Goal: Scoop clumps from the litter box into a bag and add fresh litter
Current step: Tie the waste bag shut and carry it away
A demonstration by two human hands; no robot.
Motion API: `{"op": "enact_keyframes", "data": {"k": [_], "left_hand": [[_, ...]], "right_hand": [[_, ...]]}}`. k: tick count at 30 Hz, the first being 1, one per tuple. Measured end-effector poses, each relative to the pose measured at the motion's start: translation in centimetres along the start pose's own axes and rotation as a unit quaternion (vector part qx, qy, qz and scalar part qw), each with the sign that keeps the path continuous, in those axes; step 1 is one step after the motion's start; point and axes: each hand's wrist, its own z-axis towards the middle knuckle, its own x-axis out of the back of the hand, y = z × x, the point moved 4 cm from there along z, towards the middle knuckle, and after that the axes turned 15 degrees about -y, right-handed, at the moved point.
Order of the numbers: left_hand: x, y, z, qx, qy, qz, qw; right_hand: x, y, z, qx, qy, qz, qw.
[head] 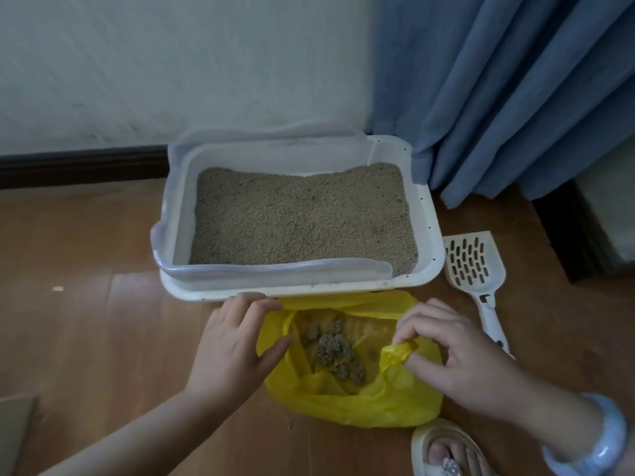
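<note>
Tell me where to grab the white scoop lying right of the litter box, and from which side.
Take the scoop by its narrow handle, which points toward the person. Come from above with the right hand, the nearer one, once it lets go of the yellow bag. The slotted head sits close against the litter box wall, while the handle lies apart on open floor.

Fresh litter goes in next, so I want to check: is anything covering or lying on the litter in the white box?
Nothing visible does. The white plastic litter box is open-topped, and the slotted white scoop lies on the floor to its right.
</note>
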Motion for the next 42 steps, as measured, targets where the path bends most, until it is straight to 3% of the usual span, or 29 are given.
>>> {"op": "enact_keyframes", "data": {"k": [3, 6, 12, 16, 21, 24, 27, 31, 39, 42], "left_hand": [[-1.5, -0.9, -1.1, 0.058, -0.057, -0.003, 0.997], [-2.6, -1.0, -1.6, 0.055, -0.118, 0.064, 0.989], [-4.2, -1.2, -0.8, 0.118, -0.152, 0.14, 0.971], [-5.2, -1.8, -0.6, 0.146, -0.199, 0.128, 0.961], [-3.6, -1.3, -0.9, 0.09, -0.116, -0.032, 0.989], [-1.0, 0.5, -0.1, 0.021, -0.074, -0.164, 0.983], [1.0, 2.7, 1.9, -0.041, -0.082, -0.269, 0.959], [1.4, 5.2, 4.5, -0.058, -0.139, -0.446, 0.882], [0.1, 6.7, 6.7, -0.056, -0.159, -0.476, 0.863], [-0.7, 6.9, 6.9, -0.052, -0.203, -0.512, 0.833]], "right_hand": [[-0.6, -0.3, 1.1, 0.003, -0.003, 0.027, 1.0], [-1.3, -0.2, 1.9, -0.001, -0.011, 0.059, 0.998], [-2.2, 0.5, 3.0, -0.021, -0.035, 0.059, 0.997], [-2.4, 0.6, 3.6, -0.023, -0.052, 0.068, 0.996], [-2.2, -0.3, 4.4, -0.012, -0.06, 0.128, 0.99], [-1.7, -1.1, 4.4, -0.007, -0.054, 0.171, 0.984], [-1.1, -1.5, 4.3, -0.022, -0.041, 0.222, 0.974], [-0.4, -1.9, 4.0, -0.03, -0.013, 0.265, 0.964], [0.1, -1.5, 2.4, -0.036, 0.034, 0.269, 0.962], [0.0, -1.3, 1.9, -0.04, 0.047, 0.259, 0.964]]}}
